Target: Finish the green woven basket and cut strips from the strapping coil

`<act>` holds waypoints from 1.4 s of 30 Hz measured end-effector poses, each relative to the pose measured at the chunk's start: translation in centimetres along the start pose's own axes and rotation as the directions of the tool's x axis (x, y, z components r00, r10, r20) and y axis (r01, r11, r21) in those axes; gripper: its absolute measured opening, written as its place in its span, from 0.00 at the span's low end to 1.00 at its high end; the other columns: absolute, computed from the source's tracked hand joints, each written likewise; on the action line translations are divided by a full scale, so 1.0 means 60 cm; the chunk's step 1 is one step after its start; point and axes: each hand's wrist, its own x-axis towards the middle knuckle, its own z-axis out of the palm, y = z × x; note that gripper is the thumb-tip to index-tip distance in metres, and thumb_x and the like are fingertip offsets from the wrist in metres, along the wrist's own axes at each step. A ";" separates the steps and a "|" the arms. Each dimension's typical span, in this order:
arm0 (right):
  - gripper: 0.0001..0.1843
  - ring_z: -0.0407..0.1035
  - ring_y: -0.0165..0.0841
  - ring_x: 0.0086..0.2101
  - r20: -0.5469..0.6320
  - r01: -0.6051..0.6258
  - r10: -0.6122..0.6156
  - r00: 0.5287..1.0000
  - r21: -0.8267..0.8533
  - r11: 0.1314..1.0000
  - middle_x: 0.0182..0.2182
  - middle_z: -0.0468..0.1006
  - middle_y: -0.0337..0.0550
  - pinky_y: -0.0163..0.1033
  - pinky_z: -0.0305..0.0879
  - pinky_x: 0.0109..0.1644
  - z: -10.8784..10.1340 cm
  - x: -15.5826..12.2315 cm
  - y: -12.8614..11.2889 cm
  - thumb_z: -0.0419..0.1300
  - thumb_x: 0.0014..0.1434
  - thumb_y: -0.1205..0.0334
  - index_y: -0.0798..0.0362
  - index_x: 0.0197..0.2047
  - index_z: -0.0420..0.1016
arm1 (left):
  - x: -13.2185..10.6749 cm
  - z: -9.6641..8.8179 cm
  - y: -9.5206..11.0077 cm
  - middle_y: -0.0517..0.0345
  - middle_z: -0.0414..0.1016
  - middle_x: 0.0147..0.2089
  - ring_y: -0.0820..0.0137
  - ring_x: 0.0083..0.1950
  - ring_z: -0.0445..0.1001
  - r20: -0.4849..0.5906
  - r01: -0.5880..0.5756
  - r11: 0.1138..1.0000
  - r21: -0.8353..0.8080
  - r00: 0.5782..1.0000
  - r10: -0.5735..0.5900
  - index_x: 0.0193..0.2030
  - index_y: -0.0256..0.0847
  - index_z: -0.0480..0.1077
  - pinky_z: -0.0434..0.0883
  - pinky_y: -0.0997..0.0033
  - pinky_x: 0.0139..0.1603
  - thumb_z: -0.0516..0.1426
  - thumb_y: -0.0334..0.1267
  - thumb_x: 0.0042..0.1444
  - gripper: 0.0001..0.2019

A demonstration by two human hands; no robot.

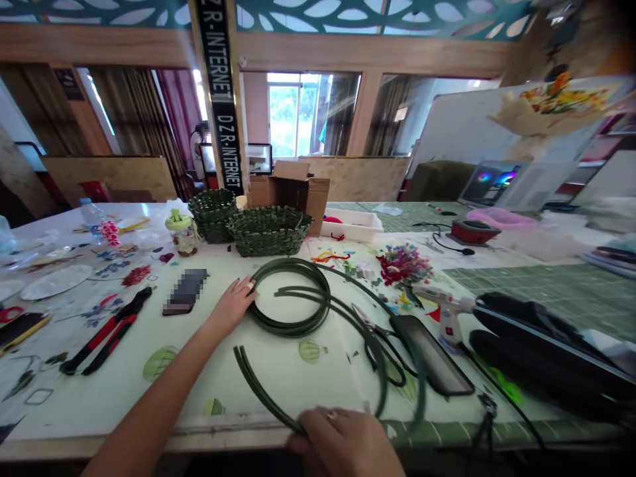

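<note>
A coil of dark green flat strips [291, 329] lies on the table in front of me. My left hand [237, 301] grips its left edge, fingers and thumb pressed against the strips. Near the table's front edge, my right hand [342, 440] is closed around a bundle of green strips [263, 392], whose cut ends stick out to the upper left. Loose lengths arc from the coil around the right side and blur toward my right hand. Scissors [382, 341] with black handles lie partly beneath these lengths, next to a black phone-like slab [434, 354].
Two green woven baskets, one oblong [271, 232] and one round [213, 215], stand behind the coil by a cardboard box [315, 199]. Red-handled cutters [112, 331] and a phone [185, 291] lie left. A glue gun [450, 318] and black bag [541, 344] sit right.
</note>
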 end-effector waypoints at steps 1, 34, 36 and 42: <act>0.20 0.58 0.29 0.13 0.030 -0.021 0.020 0.999 0.019 1.000 0.12 0.65 0.36 0.38 0.41 0.19 0.015 0.012 -0.006 0.42 0.66 0.57 0.49 0.23 0.58 | -0.002 0.004 -0.001 0.48 0.67 0.57 0.61 0.65 0.55 -0.051 0.038 0.999 -0.038 0.998 -0.040 0.46 0.43 0.72 0.42 0.49 0.64 0.48 0.23 0.51 0.20; 0.08 0.69 0.34 0.24 0.342 -0.084 0.075 0.937 0.012 0.996 0.25 0.74 0.38 0.38 0.48 0.25 0.125 0.022 -0.032 0.55 0.55 0.74 0.52 0.34 0.63 | -0.150 0.034 0.222 0.65 0.55 0.24 0.82 0.21 0.54 0.053 -0.242 -0.380 -0.893 0.782 -0.622 0.35 0.34 0.66 0.58 0.79 0.22 0.52 0.29 0.60 0.03; 0.07 0.68 0.34 0.22 0.348 -0.075 0.073 0.934 -0.008 0.997 0.23 0.74 0.37 0.38 0.46 0.24 0.126 0.026 -0.033 0.57 0.56 0.71 0.52 0.32 0.62 | -0.150 0.028 0.221 0.66 0.55 0.24 0.83 0.20 0.53 0.059 -0.269 -0.390 -0.881 0.754 -0.654 0.35 0.34 0.65 0.57 0.79 0.21 0.49 0.28 0.61 0.05; 0.06 0.68 0.33 0.23 0.467 0.095 -0.077 0.881 -0.015 0.995 0.24 0.74 0.37 0.39 0.43 0.24 0.101 0.042 -0.024 0.58 0.59 0.63 0.52 0.33 0.62 | -0.160 -0.021 0.187 0.66 0.55 0.23 0.83 0.18 0.54 0.005 -0.409 -0.424 -0.808 0.715 -0.699 0.35 0.33 0.61 0.56 0.81 0.18 0.40 0.26 0.64 0.12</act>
